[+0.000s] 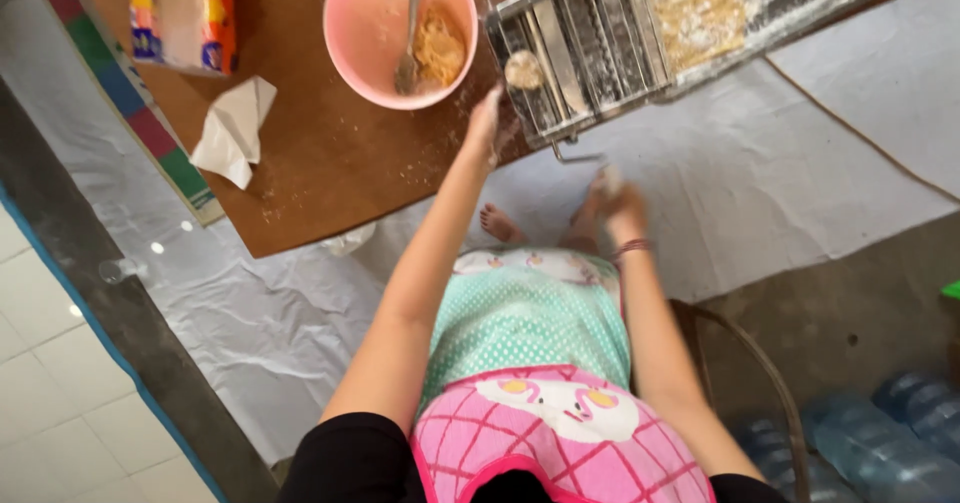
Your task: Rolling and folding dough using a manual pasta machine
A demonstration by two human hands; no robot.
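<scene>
A brown wooden table [330, 153] stands over a floor spread with white sheeting [800, 163], pale tiles showing at the far left beyond a dark strip. At the table's left end lies a colourful packet [185, 13], and just below it a crumpled white tissue [235, 128]. Further right sits a pink bowl [365, 23] holding a lump of tan dough [440, 48] with a metal spoon [410, 33] resting in it, handle pointing up out of the frame's top. Right of the bowl, at the table's edge, a metal pasta roller [585, 38] is mounted, with a small round piece of dough [523, 69] sitting on its rollers and a floured tray [800, 8] of flattened dough behind it. The left hand [485, 123] reaches up to the machine's near side, fingers stretched toward the round piece, open and clasping nothing so far as the blur allows. The right hand [615, 198] hangs lower, below the table edge, curled around the roller's crank handle [580, 156], though motion smear makes the hold hard to confirm. Below both arms are a green-and-pink apron [540, 363], a bare foot [497, 225], and at far right some clear water bottles [900, 433].
</scene>
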